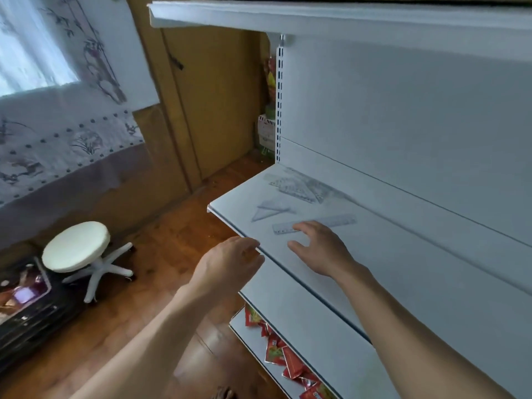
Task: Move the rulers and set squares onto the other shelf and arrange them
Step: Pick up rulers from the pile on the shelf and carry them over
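A clear straight ruler [331, 222] lies on the white middle shelf [403, 254]. My right hand [319, 249] hovers over its near end, fingers spread, fingertips at the ruler. A clear set square [269, 211] lies to the left of the ruler. Farther back near the shelf's rear left corner lies a loose pile of clear rulers and set squares [299, 184]. My left hand [230, 260] is at the shelf's front edge, fingers curled loosely, holding nothing.
Another white shelf [302, 300] sits just below, and a lower one holds several red packets [285, 358]. A top shelf [316, 18] hangs overhead. A white stool [76, 246] stands on the wooden floor at left, beside a dark case [26, 306].
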Action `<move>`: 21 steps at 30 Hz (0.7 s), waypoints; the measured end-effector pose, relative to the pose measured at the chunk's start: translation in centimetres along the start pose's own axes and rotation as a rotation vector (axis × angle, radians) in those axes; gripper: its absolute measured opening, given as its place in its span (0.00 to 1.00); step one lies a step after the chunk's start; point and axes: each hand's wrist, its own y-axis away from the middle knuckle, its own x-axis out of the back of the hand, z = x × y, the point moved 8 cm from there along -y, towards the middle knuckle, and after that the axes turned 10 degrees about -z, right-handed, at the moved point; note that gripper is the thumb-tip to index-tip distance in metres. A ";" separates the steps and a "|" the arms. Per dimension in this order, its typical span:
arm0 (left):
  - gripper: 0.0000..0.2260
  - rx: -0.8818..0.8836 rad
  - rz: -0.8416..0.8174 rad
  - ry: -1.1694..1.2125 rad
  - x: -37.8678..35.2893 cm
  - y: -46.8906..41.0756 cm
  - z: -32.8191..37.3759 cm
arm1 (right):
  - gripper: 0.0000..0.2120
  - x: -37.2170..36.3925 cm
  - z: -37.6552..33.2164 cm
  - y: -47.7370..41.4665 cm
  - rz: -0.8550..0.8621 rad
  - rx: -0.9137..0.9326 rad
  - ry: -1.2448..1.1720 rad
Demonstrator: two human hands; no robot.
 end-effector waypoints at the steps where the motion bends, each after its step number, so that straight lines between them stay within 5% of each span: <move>1: 0.15 -0.024 -0.008 0.009 0.2 -1.3 -0.2 | 0.24 -0.2 0.0 -0.6 -0.001 -0.020 0.014; 8: 0.13 -0.230 -0.110 0.045 1.2 -8.1 -1.2 | 0.33 -3.4 -1.0 -3.4 -0.051 -0.120 0.236; 14: 0.12 -0.385 -0.177 0.095 0.8 -11.1 -1.2 | 0.36 -6.0 -2.6 -1.4 0.094 -0.074 0.282; 21: 0.13 -0.506 -0.317 0.122 -0.6 -11.5 0.3 | 0.11 -6.0 -4.5 2.6 0.435 -0.044 0.190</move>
